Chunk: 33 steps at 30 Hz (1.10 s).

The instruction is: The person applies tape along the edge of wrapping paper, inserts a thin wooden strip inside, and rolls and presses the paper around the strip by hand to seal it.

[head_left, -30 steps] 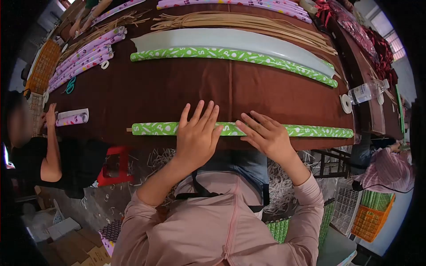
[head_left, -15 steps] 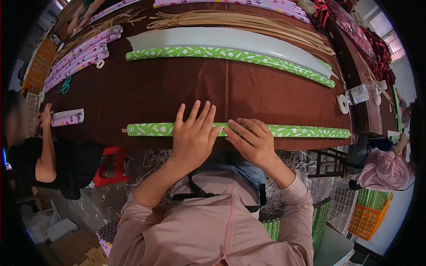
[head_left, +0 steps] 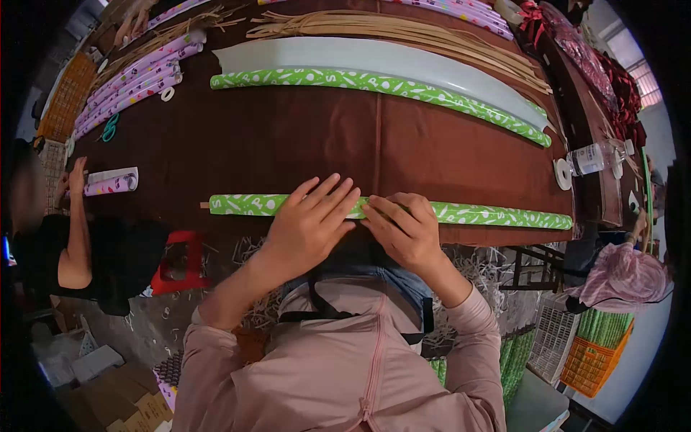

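Note:
A long green roll with white print lies along the table's near edge, a thin wooden end poking out at its left. My left hand rests flat on it left of the middle, fingers stretched out and slightly apart. Just to the right, my right hand lies over the same roll with its fingers bent and the fingertips on it; whether they pinch anything is hidden. Farther back lies a partly unrolled green sheet, its pale inner side facing up.
Wooden strips lie at the back. Pink patterned rolls, teal scissors and a white tape ring are on the left. A bottle and a tape roll stand right. Co-workers sit at both sides.
My right hand has moved left, closer to my left hand, and its fingers have bent more. My left hand has tilted to the right. The view has shifted slightly.

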{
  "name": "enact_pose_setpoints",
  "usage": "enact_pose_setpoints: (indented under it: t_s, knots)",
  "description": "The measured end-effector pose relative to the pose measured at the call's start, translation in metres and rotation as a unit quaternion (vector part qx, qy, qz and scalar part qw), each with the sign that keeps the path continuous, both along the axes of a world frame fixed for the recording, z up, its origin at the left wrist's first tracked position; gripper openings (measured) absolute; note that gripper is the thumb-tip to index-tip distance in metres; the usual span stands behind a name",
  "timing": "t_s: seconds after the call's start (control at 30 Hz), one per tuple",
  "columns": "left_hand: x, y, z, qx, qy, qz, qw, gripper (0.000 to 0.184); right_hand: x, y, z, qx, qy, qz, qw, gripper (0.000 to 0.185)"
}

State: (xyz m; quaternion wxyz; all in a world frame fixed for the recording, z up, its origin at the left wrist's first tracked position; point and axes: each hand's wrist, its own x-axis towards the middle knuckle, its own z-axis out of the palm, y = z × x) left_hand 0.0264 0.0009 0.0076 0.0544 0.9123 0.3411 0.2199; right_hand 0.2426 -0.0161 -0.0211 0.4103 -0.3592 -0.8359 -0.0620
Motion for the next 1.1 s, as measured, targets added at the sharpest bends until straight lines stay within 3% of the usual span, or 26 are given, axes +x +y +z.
enact_pose_setpoints:
  t_s: [0.47,1.1]
  knots:
    - [-0.02,0.011,-0.011,0.09,0.031,-0.051,0.994,0.042,-0.003,-0.004,0.003,0.042,-0.083,-0.01,0.996,0.025]
    - [-0.022,0.011,-0.016,0.088,0.041,-0.062,0.993,0.042,0.001,-0.012,0.003,-0.015,-0.04,-0.048,0.998,0.04]
